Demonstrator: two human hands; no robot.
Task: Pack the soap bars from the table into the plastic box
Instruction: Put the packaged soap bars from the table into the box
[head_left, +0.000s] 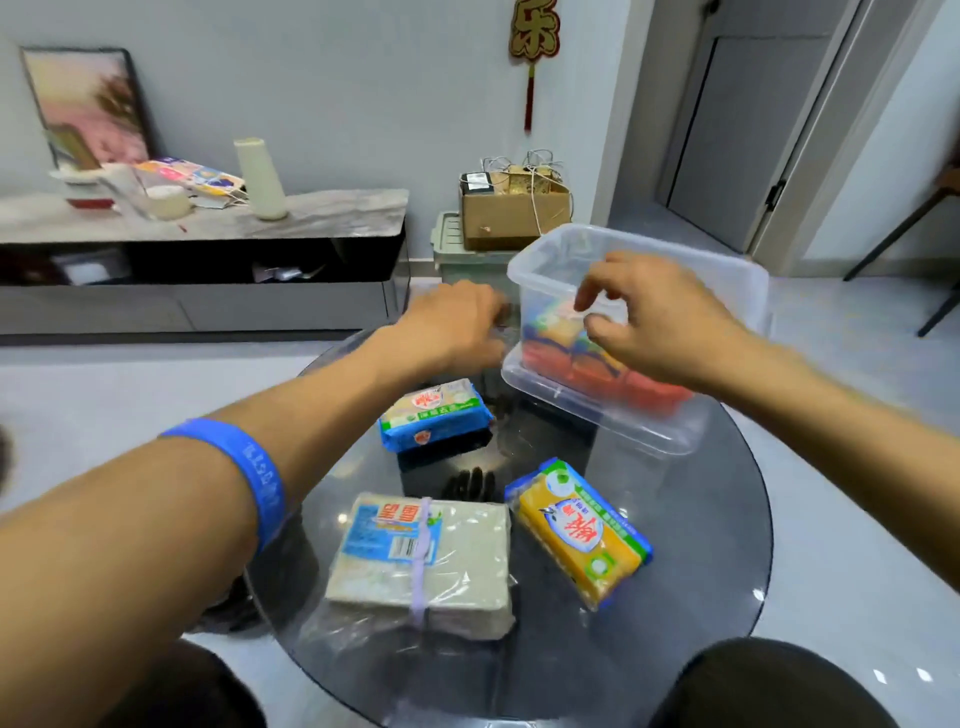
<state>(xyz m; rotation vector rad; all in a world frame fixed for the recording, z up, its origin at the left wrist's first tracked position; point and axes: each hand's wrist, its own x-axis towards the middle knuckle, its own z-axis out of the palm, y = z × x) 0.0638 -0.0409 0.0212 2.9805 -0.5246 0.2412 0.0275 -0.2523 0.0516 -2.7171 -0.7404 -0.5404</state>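
Head view: plastic box (727, 291) at far side of glass worktop (701, 519), tilted, already holding several red and yellow-blue bars. Three wrapped packs left: blue-green (435, 414), yellow (579, 530), banded white (421, 558). Left hand (457, 325) against box side, blurred, grip unclear; right hand (654, 322) over box, fingers loosely parted, empty.

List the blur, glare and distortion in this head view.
Head view: motion blur smears the left hand and the soaps inside the plastic box; the glass table mirrors objects and shows small glare spots; wide-angle bending curves the door frame; the yellow soap stays fairly sharp.
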